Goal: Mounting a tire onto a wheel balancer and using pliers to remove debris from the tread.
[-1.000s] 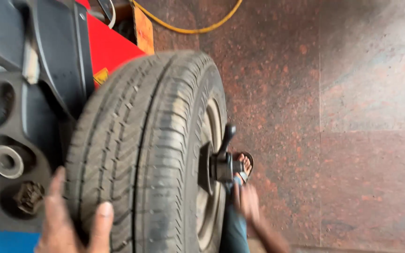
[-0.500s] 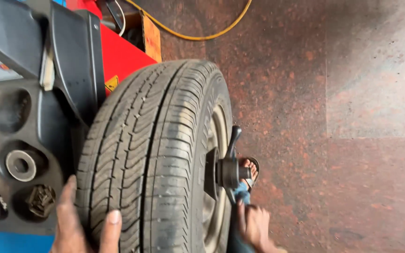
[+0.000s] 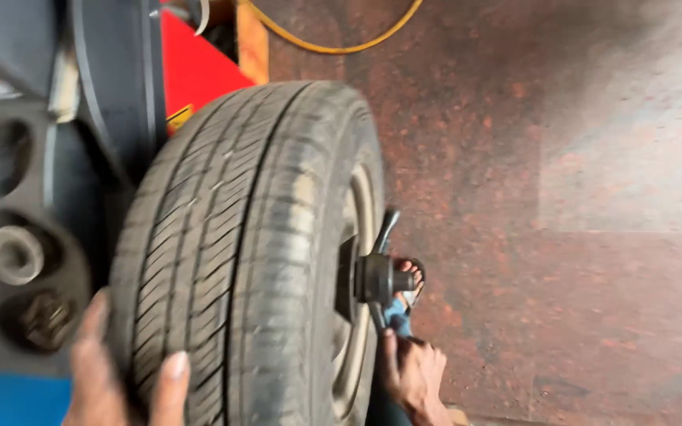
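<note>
A car wheel with a worn black tyre (image 3: 246, 252) and a pale rim (image 3: 354, 315) is mounted upright on a machine's shaft, fixed by a black winged locking nut (image 3: 379, 272). My left hand (image 3: 116, 379) rests on the tyre's tread at the lower left, thumb and fingers spread over the rubber. My right hand (image 3: 414, 375) is at the rim's outer face just below the nut, fingers pointing up toward it; whether it touches the nut is unclear. A foot in a sandal (image 3: 408, 284) shows on the floor behind the nut.
The machine's dark tray (image 3: 17, 260) at left holds a metal cone (image 3: 11, 254) and other fittings in round wells. A red housing (image 3: 195, 71) stands behind the wheel. A yellow hose (image 3: 333, 43) lies on the reddish stone floor (image 3: 562, 237).
The view has shifted slightly. My right hand has come up a little toward the locking nut. My left hand stays on the tread.
</note>
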